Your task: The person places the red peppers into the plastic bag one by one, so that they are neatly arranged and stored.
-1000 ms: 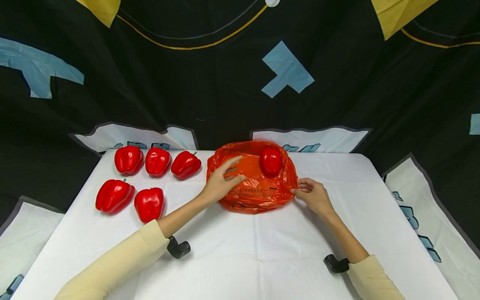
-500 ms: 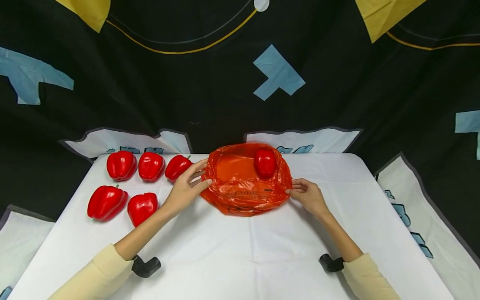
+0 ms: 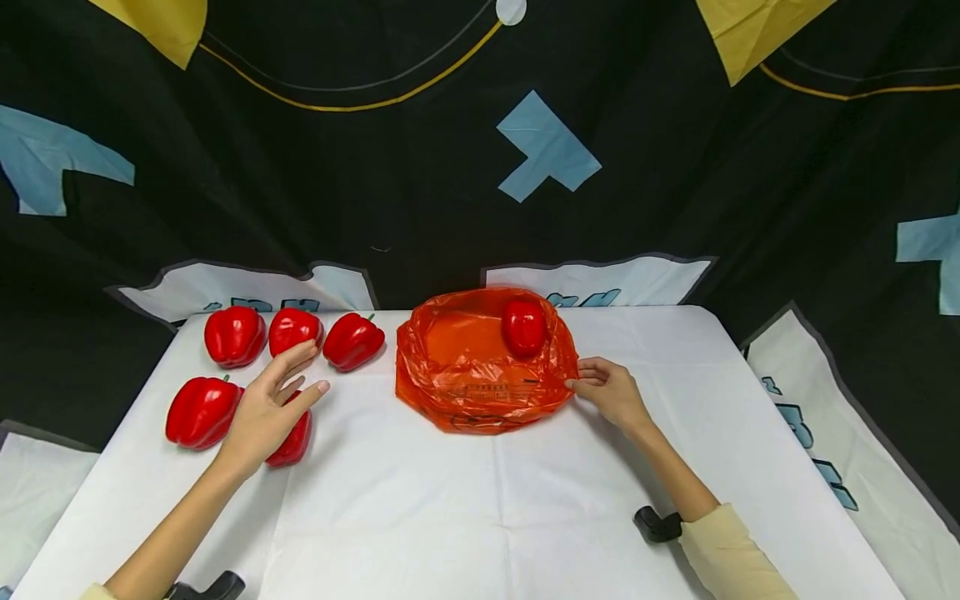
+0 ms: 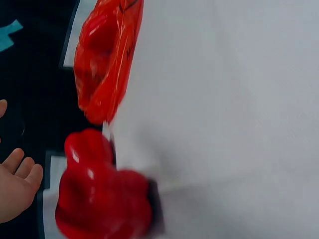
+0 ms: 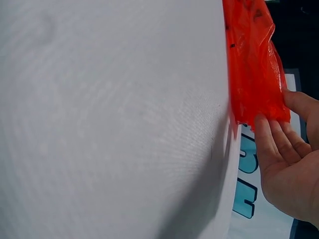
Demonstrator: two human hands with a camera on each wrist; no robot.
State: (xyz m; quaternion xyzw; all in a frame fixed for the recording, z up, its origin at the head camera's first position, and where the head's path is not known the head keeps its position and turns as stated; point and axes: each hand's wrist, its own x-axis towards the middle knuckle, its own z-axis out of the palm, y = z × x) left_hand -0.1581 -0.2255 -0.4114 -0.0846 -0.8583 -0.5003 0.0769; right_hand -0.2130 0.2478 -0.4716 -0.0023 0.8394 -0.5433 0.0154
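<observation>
A red-orange plastic bag sits mid-table with its mouth spread upward and one red bell pepper in its far right part. My right hand pinches the bag's right edge between thumb and fingers; the right wrist view shows the fingertips against the plastic. My left hand, fingers spread and holding nothing, is over the pepper group on the left. Beneath it, a front bell pepper is partly hidden. Another front bell pepper lies left of the hand.
Along the table's back left lie three more bell peppers: one at the corner, a middle one and one nearest the bag. A white cloth covers the table. Behind hangs a black curtain.
My left hand has left the bag and moved left to the peppers, its fingers still empty. My right hand stays at the bag's right edge. The head view has shifted slightly.
</observation>
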